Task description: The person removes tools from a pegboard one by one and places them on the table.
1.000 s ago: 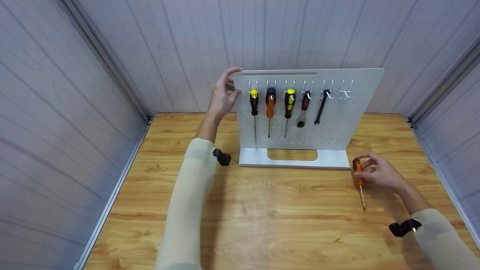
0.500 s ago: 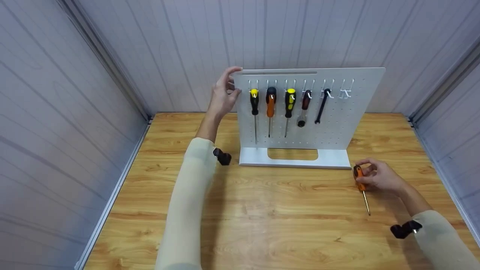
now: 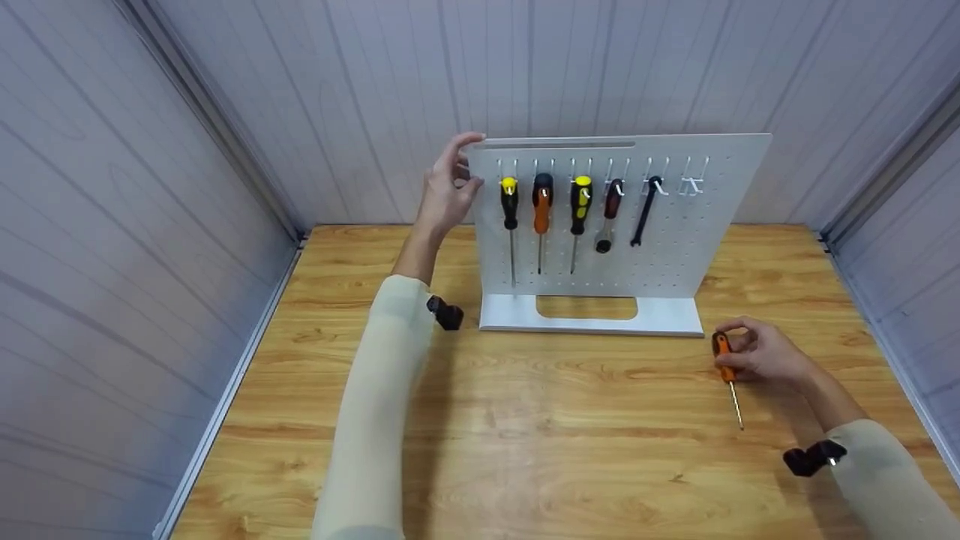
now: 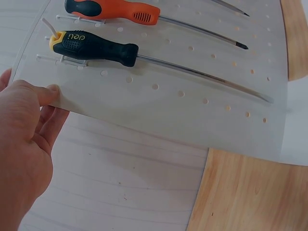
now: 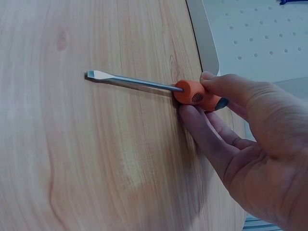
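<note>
My left hand (image 3: 448, 187) grips the upper left edge of a white pegboard (image 3: 675, 255), thumb on the front face in the left wrist view. Between the thumb and fingers of my right hand (image 3: 769, 354) is the orange-and-black handle of a flathead screwdriver (image 5: 189, 91). Its flat tip points toward the person, low over the wooden table; whether it touches the wood I cannot tell. Just right of the pegboard's base corner is where this hand works. Closest to the left hand hangs a black-and-yellow screwdriver (image 4: 96, 48).
Also on the board's hooks hang an orange-and-black screwdriver (image 3: 541, 210), another yellow-and-black screwdriver (image 3: 580, 206), a ratchet (image 3: 613, 201) and a dark wrench (image 3: 643, 214). A white hook (image 3: 691, 186) sits at the right end. Panelled walls (image 3: 375, 97) enclose the wooden table (image 3: 540, 435).
My right hand has drawn the screwdriver slightly toward the person and to the right, its tip swinging right. The left hand keeps its place on the pegboard.
</note>
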`<state>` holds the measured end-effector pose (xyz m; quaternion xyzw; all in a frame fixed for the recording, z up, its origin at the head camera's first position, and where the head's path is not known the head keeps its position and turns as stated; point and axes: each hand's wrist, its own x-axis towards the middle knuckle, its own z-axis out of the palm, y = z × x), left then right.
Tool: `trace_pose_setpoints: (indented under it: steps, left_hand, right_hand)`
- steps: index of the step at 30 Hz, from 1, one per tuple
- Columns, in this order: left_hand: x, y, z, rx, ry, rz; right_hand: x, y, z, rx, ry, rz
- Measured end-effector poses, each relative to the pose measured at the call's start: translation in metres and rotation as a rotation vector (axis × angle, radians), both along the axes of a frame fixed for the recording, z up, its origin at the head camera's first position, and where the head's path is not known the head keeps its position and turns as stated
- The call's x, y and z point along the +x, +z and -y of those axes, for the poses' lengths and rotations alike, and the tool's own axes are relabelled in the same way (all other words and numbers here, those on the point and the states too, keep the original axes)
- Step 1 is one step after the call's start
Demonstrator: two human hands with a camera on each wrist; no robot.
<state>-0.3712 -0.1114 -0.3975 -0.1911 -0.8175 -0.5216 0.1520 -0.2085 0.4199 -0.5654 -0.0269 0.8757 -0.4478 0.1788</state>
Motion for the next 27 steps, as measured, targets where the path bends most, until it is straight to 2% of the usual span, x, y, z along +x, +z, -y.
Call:
trace_pose_setpoints:
  steps: [15,22,27]
  left_hand:
    - [0.000,0.001,0.000,0.015,-0.009,0.007]
    - [0.000,0.001,-0.001,0.015,-0.003,0.017]
    - [-0.001,0.000,0.000,0.013,-0.006,0.023]
  right_hand:
    - [-0.002,-0.002,-0.003,-0.004,0.008,-0.005]
    - [-0.003,0.012,-0.005,0.002,0.007,0.010]
    - [-0.008,0.026,-0.007,0.032,0.018,-0.012]
